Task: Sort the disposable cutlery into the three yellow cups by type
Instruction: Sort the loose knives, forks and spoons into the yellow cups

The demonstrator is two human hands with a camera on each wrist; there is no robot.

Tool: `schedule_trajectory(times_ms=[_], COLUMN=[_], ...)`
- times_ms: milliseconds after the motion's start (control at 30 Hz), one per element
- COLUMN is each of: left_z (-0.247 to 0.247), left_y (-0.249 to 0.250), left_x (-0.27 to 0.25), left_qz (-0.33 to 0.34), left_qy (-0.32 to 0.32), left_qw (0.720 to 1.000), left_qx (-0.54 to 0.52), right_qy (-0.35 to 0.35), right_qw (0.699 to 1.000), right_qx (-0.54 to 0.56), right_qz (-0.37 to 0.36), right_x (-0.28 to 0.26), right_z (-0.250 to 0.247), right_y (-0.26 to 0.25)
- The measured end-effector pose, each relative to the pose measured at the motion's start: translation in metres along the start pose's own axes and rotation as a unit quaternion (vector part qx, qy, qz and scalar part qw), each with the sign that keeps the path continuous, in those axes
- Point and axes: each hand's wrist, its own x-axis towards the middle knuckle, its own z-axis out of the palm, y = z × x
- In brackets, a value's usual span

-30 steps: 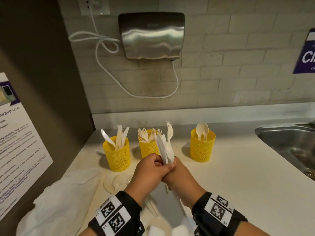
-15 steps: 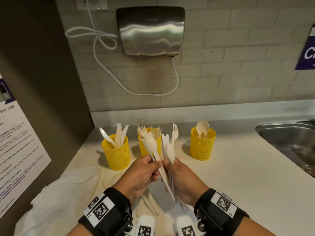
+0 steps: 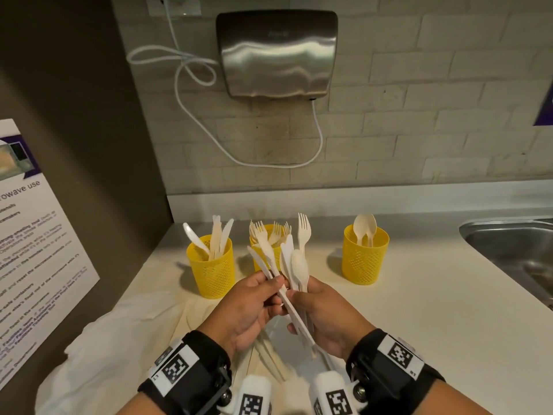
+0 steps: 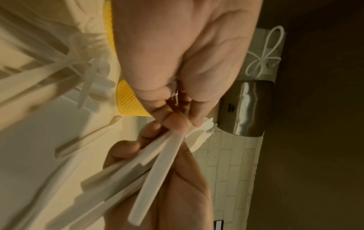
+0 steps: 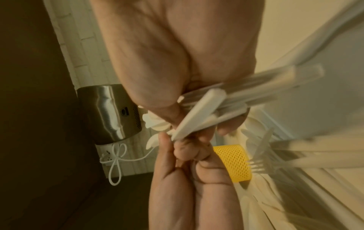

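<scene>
Three yellow mesh cups stand in a row at the back of the counter: the left cup (image 3: 211, 266) holds knives, the middle cup (image 3: 259, 259) forks, the right cup (image 3: 365, 260) spoons. In front of them both hands hold a fan of white cutlery. My left hand (image 3: 276, 284) pinches a fork (image 3: 264, 239) and a knife (image 3: 255, 257) that lean left. My right hand (image 3: 303, 292) grips a bundle with a spoon (image 3: 299, 266), a taller fork (image 3: 303, 232) and a knife. In the wrist views the handles (image 4: 157, 168) (image 5: 204, 113) cross between the two hands.
Loose cutlery (image 3: 269, 351) lies on the counter under my hands, beside a crumpled white sheet (image 3: 119, 333). A steel sink (image 3: 514, 250) is set in at the right. A dark cabinet with a poster (image 3: 39, 250) bounds the left; a steel dispenser (image 3: 276, 52) hangs above.
Half a second ago my left fingers held a spoon up from the bundle. Now they pinch a fork and knife fanned to the left, and a spoon sits in the right hand's bundle.
</scene>
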Motion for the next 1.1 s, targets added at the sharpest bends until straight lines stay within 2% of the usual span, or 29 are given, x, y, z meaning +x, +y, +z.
schedule_trajectory(times_ms=[167, 267, 367, 533, 633, 700, 767, 867, 1033, 1100], left_z=[-0.002, -0.003, -0.002, -0.009, -0.029, -0.049, -0.067, -0.081, -0.088, -0.085], left_y=[0.000, -0.002, -0.001, 0.019, 0.057, 0.083, 0.099, 0.097, 0.073, 0.072], left_x=[0.004, 0.004, 0.004, 0.002, 0.008, 0.018, 0.030, 0.050, 0.061, 0.057], left_qz=[0.022, 0.022, 0.017, 0.053, 0.145, 0.214, 0.254, 0.223, 0.114, 0.128], left_qy=[0.032, 0.042, 0.062, 0.093, 0.155, 0.227, 0.278, 0.310, 0.279, 0.324], left_qw=[0.996, 0.996, 0.995, 0.984, 0.959, 0.923, 0.892, 0.878, 0.889, 0.861], left_qx=[0.075, 0.079, 0.082, 0.139, 0.189, 0.225, 0.250, 0.290, 0.343, 0.371], right_qy=[0.005, 0.020, 0.033, 0.102, 0.130, 0.135, 0.130, 0.124, 0.118, 0.118], right_qw=[1.000, 1.000, 0.998, 0.990, 0.986, 0.986, 0.987, 0.988, 0.989, 0.988], right_qx=[-0.001, 0.000, 0.045, 0.095, 0.104, 0.097, 0.084, 0.074, 0.074, 0.079], right_qz=[-0.006, -0.009, -0.013, -0.023, -0.021, -0.032, -0.045, -0.053, -0.050, -0.055], right_x=[0.002, 0.006, 0.009, 0.015, 0.018, 0.018, 0.016, 0.011, 0.003, 0.001], right_z=[0.004, 0.003, 0.003, -0.004, -0.013, -0.019, -0.022, -0.023, -0.025, -0.027], right_y=[0.008, 0.009, 0.008, 0.012, 0.014, 0.014, 0.013, 0.011, 0.008, 0.008])
